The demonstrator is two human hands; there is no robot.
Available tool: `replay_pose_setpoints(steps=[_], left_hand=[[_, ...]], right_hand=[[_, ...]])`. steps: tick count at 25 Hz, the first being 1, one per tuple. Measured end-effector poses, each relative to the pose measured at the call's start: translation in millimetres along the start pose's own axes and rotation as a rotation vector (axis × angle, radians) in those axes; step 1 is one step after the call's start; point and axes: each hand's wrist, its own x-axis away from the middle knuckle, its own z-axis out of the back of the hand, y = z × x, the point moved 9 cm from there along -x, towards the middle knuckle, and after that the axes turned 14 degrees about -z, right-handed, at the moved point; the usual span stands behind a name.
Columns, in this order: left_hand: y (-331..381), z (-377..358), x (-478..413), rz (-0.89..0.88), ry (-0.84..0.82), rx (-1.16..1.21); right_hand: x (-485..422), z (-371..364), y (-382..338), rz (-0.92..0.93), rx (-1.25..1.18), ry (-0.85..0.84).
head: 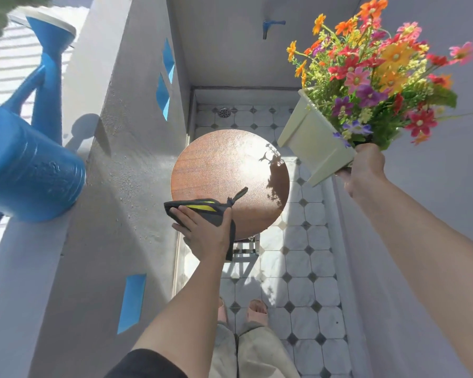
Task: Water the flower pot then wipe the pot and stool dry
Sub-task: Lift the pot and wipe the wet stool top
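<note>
Stool top [224, 170] is free since right hand [363, 170] grips the flower pot [309, 137] up beside it, so left hand [205, 227] presses the cloth [197, 207] flat there.

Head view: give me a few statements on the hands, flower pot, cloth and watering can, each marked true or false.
1. The right hand grips the cream rectangular plastic flower pot clear of the round brown wooden stool. True.
2. The left hand presses a dark grey cloth with a yellow stripe onto the stool's near edge. True.
3. The flower pot is held upright. False: it is tilted.
4. The big blue plastic watering can stands on the tiled floor. False: it sits on the white wall ledge, touched by neither hand.
</note>
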Motion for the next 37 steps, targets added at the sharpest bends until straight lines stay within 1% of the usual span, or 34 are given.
replay_pose_setpoints(steps=[2,3,6,7,8,9,10,12,14,15,17,18,19,20,22,23,24,26,28,30,31,32,33,34,35,36,37], left_hand=[[5,3,8,0.06,-0.002,0.016],[11,3,11,0.058,-0.007,0.013],[28,-12,20,-0.05,-0.095,0.001],[30,-13,23,-0.087,-0.092,-0.002],[28,-22,26,-0.109,-0.145,0.024],[24,-28,27,-0.105,-0.191,0.001],[23,-28,28,-0.126,-0.208,-0.091],[28,-28,46,-0.21,-0.208,-0.196],[39,-29,69,-0.26,-0.216,-0.063],[45,-34,79,-0.27,-0.267,-0.008],[59,-40,94,-0.26,-0.299,0.105],[63,-40,96,-0.233,-0.269,0.226],[68,-34,94,-0.168,-0.238,0.387],[74,-30,91,-0.097,-0.251,0.559],[87,-29,80,0.08,-0.366,0.972],[92,-27,71,0.114,-0.409,1.108],[93,-24,58,0.101,-0.434,1.136],[87,-14,29,0.038,-0.458,1.008],[66,-1,-6,-0.104,-0.426,0.687],[52,17,-30,-0.336,-0.345,0.186],[53,25,-34,-0.459,-0.256,-0.017],[66,33,-30,-0.632,-0.138,-0.148],[85,33,-18,-0.89,-0.066,-0.222],[105,24,2,-1.205,-0.088,-0.293],[113,5,21,-1.488,-0.175,-0.396],[110,-14,29,-1.642,-0.282,-0.523],[105,-30,23,-1.648,-0.367,-0.647]], right_hand=[[3,4,0,-0.003,0.005,0.004],[3,5,0,-0.003,0.003,0.007],[3,9,-1,-0.003,-0.005,0.021],[3,10,-1,-0.003,-0.008,0.022],[4,11,-1,-0.004,-0.014,0.019],[4,12,-1,-0.004,-0.021,0.015],[4,13,-1,-0.003,-0.029,0.011],[4,14,-2,-0.004,-0.051,-0.002],[5,15,-1,-0.014,-0.072,-0.007],[6,16,-1,-0.016,-0.073,-0.002],[10,18,0,-0.028,-0.079,0.007],[13,18,0,-0.039,-0.094,-0.002],[15,17,-1,-0.054,-0.116,-0.023],[17,16,-2,-0.066,-0.141,-0.047],[17,19,-6,-0.056,-0.142,-0.035],[17,22,-8,-0.035,-0.12,-0.003],[16,26,-10,-0.012,-0.098,0.02],[14,29,-13,0.015,-0.084,0.018],[10,33,-15,0.021,-0.077,0.008],[7,37,-16,0.02,-0.067,0.016],[6,39,-16,0.016,-0.06,0.027],[4,41,-15,0.011,-0.057,0.038],[3,42,-14,0.006,-0.054,0.045],[3,43,-12,0.002,-0.055,0.048],[2,44,-11,0.0,-0.056,0.051],[1,45,-9,-0.002,-0.062,0.054],[-1,46,-7,-0.005,-0.071,0.057]])
